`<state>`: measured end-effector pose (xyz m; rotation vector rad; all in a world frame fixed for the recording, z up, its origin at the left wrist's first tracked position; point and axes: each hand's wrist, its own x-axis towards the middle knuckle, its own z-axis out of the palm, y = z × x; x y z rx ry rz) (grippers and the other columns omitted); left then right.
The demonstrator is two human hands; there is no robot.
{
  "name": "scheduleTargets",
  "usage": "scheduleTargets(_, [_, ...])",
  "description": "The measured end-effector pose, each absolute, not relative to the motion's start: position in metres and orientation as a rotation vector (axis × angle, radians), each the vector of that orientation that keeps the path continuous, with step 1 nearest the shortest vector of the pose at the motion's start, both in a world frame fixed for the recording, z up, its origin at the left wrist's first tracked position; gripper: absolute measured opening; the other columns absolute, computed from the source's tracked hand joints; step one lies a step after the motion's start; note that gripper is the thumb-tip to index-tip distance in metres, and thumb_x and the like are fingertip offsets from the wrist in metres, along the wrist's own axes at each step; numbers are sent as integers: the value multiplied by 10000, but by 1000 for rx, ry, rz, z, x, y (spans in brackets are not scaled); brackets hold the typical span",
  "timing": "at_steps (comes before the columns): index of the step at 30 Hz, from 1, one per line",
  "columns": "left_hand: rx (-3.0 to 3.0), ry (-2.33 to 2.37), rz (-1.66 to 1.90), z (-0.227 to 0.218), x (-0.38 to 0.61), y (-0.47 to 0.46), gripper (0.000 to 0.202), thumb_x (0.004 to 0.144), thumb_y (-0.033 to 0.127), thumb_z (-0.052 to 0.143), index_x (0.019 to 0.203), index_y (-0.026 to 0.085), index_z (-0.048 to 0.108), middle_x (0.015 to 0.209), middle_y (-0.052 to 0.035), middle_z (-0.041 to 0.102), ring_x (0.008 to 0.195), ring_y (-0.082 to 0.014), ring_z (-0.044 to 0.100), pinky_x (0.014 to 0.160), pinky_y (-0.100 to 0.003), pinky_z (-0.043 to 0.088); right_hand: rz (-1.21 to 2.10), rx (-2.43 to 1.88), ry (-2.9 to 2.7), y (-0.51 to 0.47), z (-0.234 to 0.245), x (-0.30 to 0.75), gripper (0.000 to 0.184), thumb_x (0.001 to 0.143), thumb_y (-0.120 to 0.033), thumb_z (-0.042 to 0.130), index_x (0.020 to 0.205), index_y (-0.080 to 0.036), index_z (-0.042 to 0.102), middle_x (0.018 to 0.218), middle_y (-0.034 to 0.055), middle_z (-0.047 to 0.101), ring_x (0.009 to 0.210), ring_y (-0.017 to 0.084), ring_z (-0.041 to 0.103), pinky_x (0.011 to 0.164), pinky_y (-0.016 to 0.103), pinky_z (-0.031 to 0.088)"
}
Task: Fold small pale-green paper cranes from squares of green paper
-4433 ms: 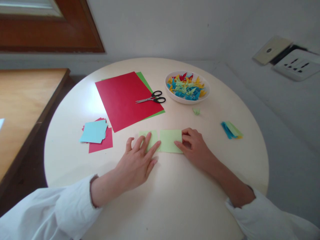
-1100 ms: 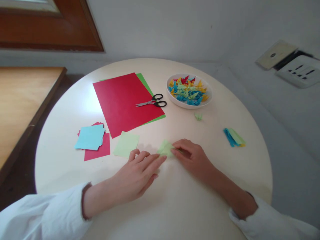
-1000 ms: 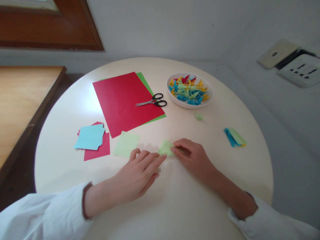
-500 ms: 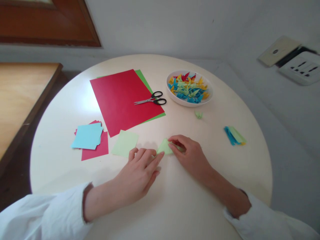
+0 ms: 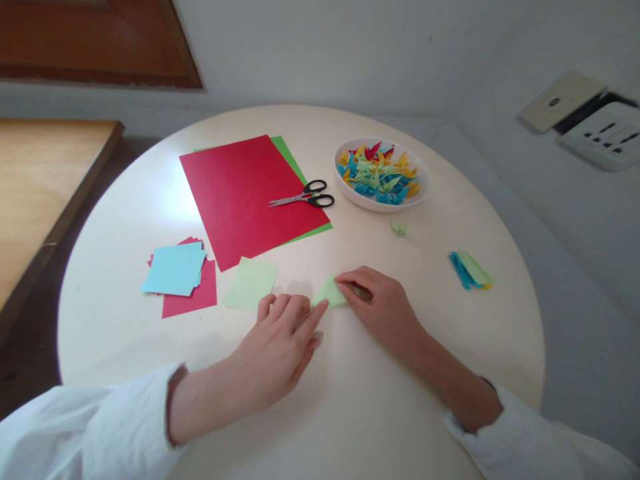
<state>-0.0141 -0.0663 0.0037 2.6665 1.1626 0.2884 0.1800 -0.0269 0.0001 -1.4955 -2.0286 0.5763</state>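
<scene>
A piece of light green origami paper [image 5: 329, 292], folded to a small triangular shape, lies on the white round table [image 5: 360, 413] between my hands. My left hand [image 5: 280, 343] holds its left corner down, the forefinger on the paper and the other fingers curled. Closed in a pinch, my right hand [image 5: 384, 301] has thumb and forefinger on the paper's upper right side; its palm hides the right end. Left of it, a flat light green paper square [image 5: 251, 284] lies near my left knuckles.
Scissors [image 5: 303, 196] rest on large red sheets [image 5: 245, 193]. A white bowl [image 5: 357, 198] holds several paper cranes, with one small green folded piece [image 5: 399, 228] in front. Blue and red squares [image 5: 175, 268] lie left, folded strips [image 5: 470, 269] right.
My right thumb and forefinger have come together on the paper, and the flap that showed by the right palm is now out of sight. My left hand keeps its place.
</scene>
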Motion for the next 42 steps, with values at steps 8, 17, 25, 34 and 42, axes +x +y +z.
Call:
scheduleTargets(8, [2662,1149,301,3,-14,-66,402,894,196,368,1283,105,413,980,-130,523,883,-254,429,764,-435,374,560,-1514,-2033,-26,1,178,125,800,-157,539,798,-211,652,795,31,694,730,174,643,659,287,484])
scheduleTargets(17, [2664,1148,305,2,-13,-66,404,891,201,385,1279,92,411,973,-124,507,890,-255,423,763,-425,376,551,-1530,-2029,-25,1,179,123,794,-160,548,799,-205,662,797,25,703,728,163,648,675,269,489])
scheduleTargets(25, [2686,1146,316,2,-14,-67,406,895,202,380,1282,85,407,967,-119,500,886,-253,421,762,-417,375,538,-1547,-2030,-24,2,177,124,791,-161,551,802,-201,669,799,21,709,728,155,653,683,254,493])
scheduleTargets(34, [2703,1151,320,2,-12,-64,400,891,201,384,1270,77,421,960,-120,500,878,-253,420,747,-410,380,529,-1561,-2025,-24,1,178,123,792,-170,554,806,-206,671,812,17,715,735,157,657,688,256,497])
scheduleTargets(42, [2736,1165,290,4,-12,-66,408,886,208,394,1269,75,440,958,-133,531,873,-266,462,737,-418,397,529,-1560,-2033,-22,0,178,124,794,-169,551,803,-204,670,817,22,716,748,164,661,693,266,496])
